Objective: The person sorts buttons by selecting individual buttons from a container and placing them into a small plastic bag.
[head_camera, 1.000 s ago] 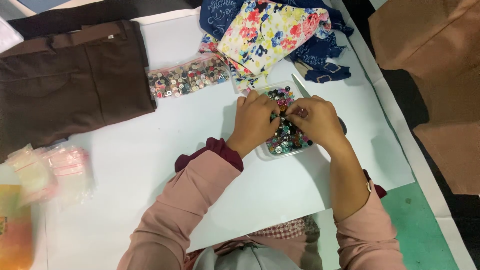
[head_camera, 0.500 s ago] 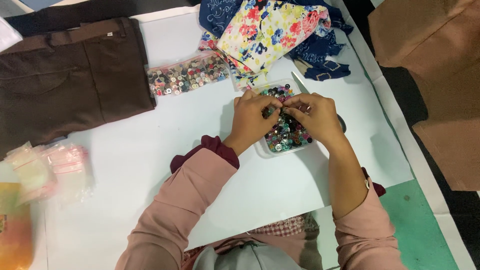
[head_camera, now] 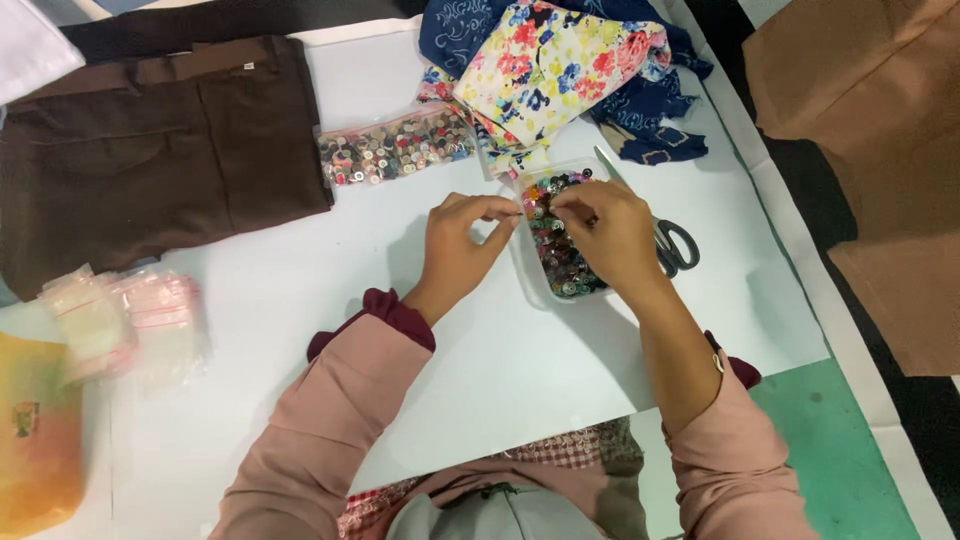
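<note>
**Hands at the button tray**

The landmark was a clear plastic tray filled with mixed coloured buttons, set on the white worktop. All positions below were taken from this tray.

Left hand: it lay just beside the tray's left wall, palm down, with the fingers curled and the tips drawn together at the tray's upper left rim. The pinch was closed; whether a button sat inside it could not be told.

Right hand: it rested over the right half of the tray, covering part of the contents. Its fingertips were bent down into the buttons near the far end. Whether they gripped one could not be told.

Both wrists emerged from pink sleeves with dark red cuffs.

Surrounding items:
- Scissors lay just right of the tray, grey handles partly under the right hand, blades pointing away.
- A clear bag of buttons lay beyond the tray, to its upper left.
- Floral fabric on dark blue printed cloth lay just beyond the tray's far end.
- Brown folded trousers lay well to the left.
- Small empty clear bags lay far left, near the worktop edge.
</note>
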